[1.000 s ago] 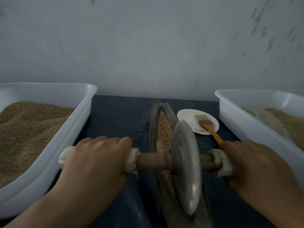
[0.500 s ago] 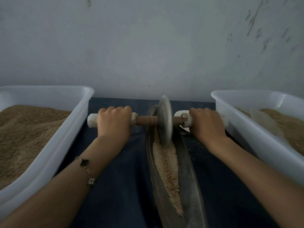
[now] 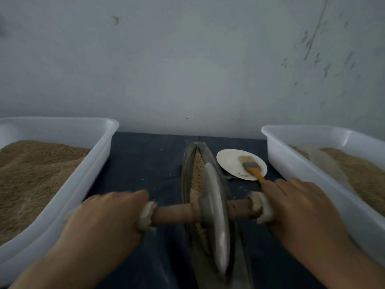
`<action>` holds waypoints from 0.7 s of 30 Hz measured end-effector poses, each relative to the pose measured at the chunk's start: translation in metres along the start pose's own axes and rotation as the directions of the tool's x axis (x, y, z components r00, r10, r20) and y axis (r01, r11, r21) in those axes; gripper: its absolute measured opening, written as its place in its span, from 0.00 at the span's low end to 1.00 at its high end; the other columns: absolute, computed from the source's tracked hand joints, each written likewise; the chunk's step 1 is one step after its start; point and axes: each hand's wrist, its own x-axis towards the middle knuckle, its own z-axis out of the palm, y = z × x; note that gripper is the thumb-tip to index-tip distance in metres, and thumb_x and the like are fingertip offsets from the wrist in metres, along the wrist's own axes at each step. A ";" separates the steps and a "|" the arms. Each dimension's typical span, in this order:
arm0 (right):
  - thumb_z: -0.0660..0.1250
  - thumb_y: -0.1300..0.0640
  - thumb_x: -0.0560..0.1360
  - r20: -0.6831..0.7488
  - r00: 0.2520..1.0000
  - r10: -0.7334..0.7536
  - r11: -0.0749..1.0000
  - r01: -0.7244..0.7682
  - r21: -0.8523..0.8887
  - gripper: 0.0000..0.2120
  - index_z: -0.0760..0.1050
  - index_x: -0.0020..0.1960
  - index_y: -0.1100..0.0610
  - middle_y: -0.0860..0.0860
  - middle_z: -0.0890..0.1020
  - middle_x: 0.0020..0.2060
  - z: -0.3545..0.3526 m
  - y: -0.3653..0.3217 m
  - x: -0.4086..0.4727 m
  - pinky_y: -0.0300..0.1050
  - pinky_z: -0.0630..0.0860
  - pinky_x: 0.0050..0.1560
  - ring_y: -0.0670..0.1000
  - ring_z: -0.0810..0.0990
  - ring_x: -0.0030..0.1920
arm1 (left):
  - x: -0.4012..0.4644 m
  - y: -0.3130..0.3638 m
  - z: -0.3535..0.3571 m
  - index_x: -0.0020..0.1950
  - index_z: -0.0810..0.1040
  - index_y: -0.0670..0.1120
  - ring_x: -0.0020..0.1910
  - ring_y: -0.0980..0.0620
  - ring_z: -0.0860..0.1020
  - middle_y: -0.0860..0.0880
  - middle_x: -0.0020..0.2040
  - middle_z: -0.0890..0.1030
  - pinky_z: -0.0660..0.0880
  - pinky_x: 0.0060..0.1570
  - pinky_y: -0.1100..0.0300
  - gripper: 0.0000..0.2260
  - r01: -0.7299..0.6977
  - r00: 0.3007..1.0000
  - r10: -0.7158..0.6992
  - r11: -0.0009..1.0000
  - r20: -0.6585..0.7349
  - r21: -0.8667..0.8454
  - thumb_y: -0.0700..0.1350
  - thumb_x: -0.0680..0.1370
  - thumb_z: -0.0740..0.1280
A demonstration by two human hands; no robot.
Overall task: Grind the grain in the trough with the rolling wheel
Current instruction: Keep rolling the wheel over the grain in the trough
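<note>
We are mid-grind, our left hand (image 3: 108,215) and right hand (image 3: 295,207) each curled round an end of the axle, the wheel (image 3: 214,215) standing in the trough (image 3: 187,163) near us; next we judge a firm push toward the unground grain (image 3: 198,165) at the far end.

My feed is dim and flat with a cool grey cast, no hard shadows, motion blur smearing the left hand (image 3: 106,215) low in frame, and wide-angle bending at the edges.
</note>
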 end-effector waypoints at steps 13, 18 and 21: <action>0.76 0.63 0.57 0.061 0.987 0.146 0.989 -0.145 -0.022 0.14 0.73 0.36 0.55 0.52 0.77 0.29 0.054 0.008 0.037 0.44 0.61 0.32 0.54 0.74 0.29 | 0.051 0.009 0.019 0.38 0.57 0.55 0.38 0.56 0.67 0.57 0.37 0.68 0.61 0.41 0.60 0.14 0.061 0.961 -0.007 0.980 -0.275 0.189 0.52 0.73 0.64; 0.66 0.61 0.70 0.111 0.972 0.207 0.975 -0.195 -0.108 0.06 0.70 0.44 0.54 0.54 0.79 0.42 0.080 0.012 0.081 0.46 0.57 0.41 0.56 0.74 0.44 | 0.095 0.004 0.030 0.42 0.63 0.51 0.46 0.49 0.76 0.51 0.46 0.78 0.64 0.43 0.58 0.10 0.139 0.957 -0.101 0.983 -0.273 0.121 0.45 0.74 0.65; 0.65 0.63 0.70 0.119 0.967 0.227 0.969 -0.212 -0.126 0.07 0.70 0.46 0.55 0.54 0.79 0.44 0.084 0.013 0.089 0.46 0.57 0.42 0.57 0.74 0.46 | 0.105 0.005 0.029 0.44 0.64 0.51 0.47 0.49 0.75 0.50 0.47 0.78 0.64 0.45 0.57 0.10 0.157 0.951 -0.121 0.981 -0.284 0.110 0.45 0.74 0.66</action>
